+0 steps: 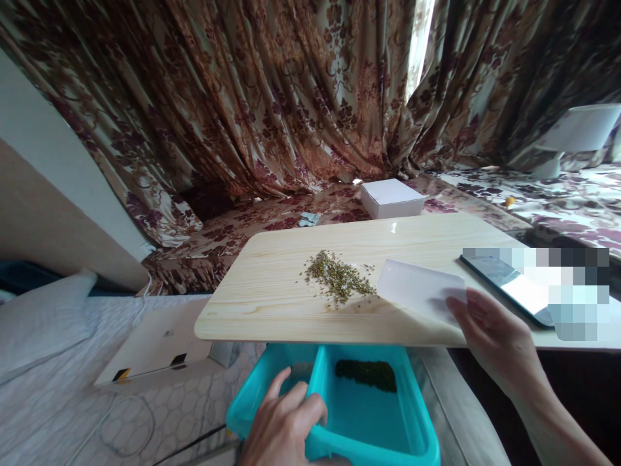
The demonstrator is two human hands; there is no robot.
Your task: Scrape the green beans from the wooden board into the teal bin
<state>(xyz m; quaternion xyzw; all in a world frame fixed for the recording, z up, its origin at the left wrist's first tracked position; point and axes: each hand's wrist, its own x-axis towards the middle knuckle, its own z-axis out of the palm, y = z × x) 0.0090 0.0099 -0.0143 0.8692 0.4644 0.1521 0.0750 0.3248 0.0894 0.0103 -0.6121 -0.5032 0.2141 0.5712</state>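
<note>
On the pale wooden board lies a loose scatter of small green grains mixed with white bits [338,277]. My right hand [495,333] is closed on the right end of a translucent white sheet [420,289], whose left edge is beside the grains. Below the board's front edge is a turquoise two-compartment tub [425,424]. A dark green mass [367,374] lies in its right compartment. My left hand [286,421] is over the tub's left compartment and divider, its fingers apart and slightly curled. What lies under that hand is mostly hidden.
A dark-edged tablet [507,289] rests on the right of the board [272,323]. Behind the board are a white box [392,199] and a small folded cloth [308,219]. A larger white box [160,343] is at left, a lamp [577,129] at right.
</note>
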